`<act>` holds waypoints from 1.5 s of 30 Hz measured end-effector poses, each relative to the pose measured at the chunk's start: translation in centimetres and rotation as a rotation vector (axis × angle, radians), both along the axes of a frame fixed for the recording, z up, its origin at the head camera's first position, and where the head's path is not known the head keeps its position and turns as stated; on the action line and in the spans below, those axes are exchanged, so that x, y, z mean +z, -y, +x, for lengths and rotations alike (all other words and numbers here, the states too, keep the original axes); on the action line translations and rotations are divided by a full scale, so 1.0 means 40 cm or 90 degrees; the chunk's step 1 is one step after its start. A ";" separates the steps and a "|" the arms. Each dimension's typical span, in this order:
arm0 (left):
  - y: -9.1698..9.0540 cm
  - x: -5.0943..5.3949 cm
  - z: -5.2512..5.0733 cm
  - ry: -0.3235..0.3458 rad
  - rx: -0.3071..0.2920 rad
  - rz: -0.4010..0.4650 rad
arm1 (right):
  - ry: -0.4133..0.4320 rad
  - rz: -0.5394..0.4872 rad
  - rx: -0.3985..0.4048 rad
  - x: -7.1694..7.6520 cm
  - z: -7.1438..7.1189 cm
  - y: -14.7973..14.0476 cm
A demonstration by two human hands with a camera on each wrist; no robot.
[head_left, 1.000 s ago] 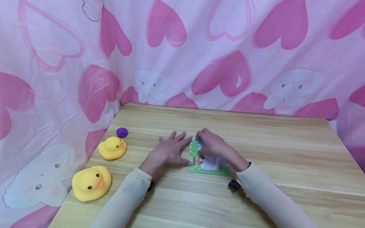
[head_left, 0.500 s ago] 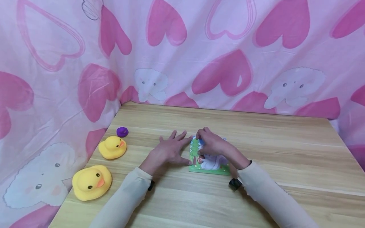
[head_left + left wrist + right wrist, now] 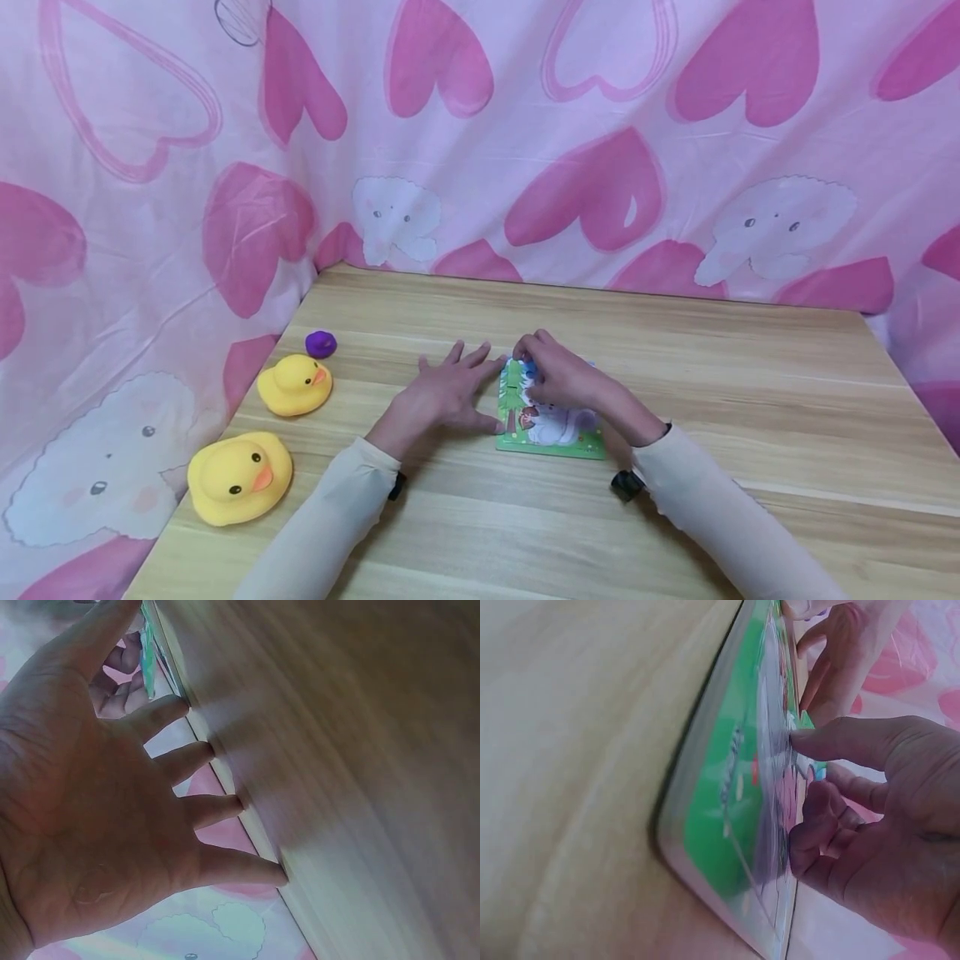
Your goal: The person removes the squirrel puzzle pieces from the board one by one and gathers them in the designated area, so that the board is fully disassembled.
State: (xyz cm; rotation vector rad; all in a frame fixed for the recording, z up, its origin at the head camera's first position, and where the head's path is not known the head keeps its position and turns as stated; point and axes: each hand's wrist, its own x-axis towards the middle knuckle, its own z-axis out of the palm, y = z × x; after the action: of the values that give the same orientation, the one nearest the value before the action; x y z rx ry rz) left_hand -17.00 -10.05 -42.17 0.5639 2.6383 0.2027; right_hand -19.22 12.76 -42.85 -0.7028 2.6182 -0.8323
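Observation:
A flat picture puzzle board [image 3: 551,450] lies on the table, printed with a green tree, a pale animal and a green border. Over its upper part, my right hand [image 3: 566,379] pinches a green puzzle piece [image 3: 807,720] between thumb and fingers. In the right wrist view that piece stands tilted up from the board, partly hidden by the fingers. My left hand [image 3: 442,396] is spread flat-fingered at the board's left side, fingertips on the table. Its thumb and index finger reach the board's left edge. The left wrist view shows the left palm [image 3: 90,795] and spread fingers.
Left on the wooden table [image 3: 720,383] stand a large yellow rubber duck [image 3: 240,479], a smaller yellow duck [image 3: 295,386] and a small purple duck [image 3: 321,344]. A pink heart-patterned cloth [image 3: 480,150] hangs behind the table and along its left side.
My right hand has shifted slightly up and right, with its thumb lifted off toward the right; more of the tree shows now. My left hand stays in place.

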 end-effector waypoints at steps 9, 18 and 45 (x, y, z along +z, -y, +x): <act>-0.002 0.005 0.000 0.002 -0.004 0.000 | -0.028 0.035 0.014 0.006 -0.012 -0.001; -0.003 0.008 -0.003 0.014 0.002 -0.002 | -0.042 -0.005 -0.031 0.033 0.002 -0.113; -0.006 0.005 -0.007 0.022 0.004 -0.004 | -0.013 0.076 -0.060 0.001 0.030 -0.436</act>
State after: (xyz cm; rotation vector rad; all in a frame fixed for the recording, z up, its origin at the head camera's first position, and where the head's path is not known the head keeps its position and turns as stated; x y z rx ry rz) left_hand -17.27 -9.82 -41.98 0.5452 2.6072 0.2032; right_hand -18.01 30.22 -42.83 -0.5633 2.7103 -0.6913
